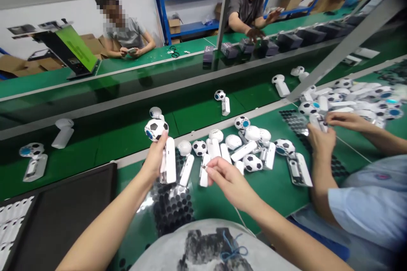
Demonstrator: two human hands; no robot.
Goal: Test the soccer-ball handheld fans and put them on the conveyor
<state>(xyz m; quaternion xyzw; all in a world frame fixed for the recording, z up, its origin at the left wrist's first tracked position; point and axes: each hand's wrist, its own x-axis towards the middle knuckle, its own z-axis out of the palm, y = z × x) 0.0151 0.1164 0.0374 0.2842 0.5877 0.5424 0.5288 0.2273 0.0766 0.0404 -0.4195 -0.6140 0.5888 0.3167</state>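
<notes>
Football-headed device (170,156): where is it held, and why so?

Beyond the black discs (174,207), over the surface (276,186); it is grasped near the neck by the left hand (154,159), presumably so that the body is left exposed.

And by the right hand (232,180)?

Thumb and forefinger are drawn together; whether anything is pinched cannot be told.

Farther off?

Similar devices (244,151) are heaped, presumably for easy reach; others are spaced along the green belt (190,112).

A factory assembly workshop: a long, dark-green conveyor belt (108,146) carries spaced white plastic devices with soccer-ball-patterned round heads (225,106). On the belt's near side, a green tabletop (273,188) bears more in heaps; beyond the belt stand a row of grey boxes (290,40) and blue metal shelving (200,28).
</notes>
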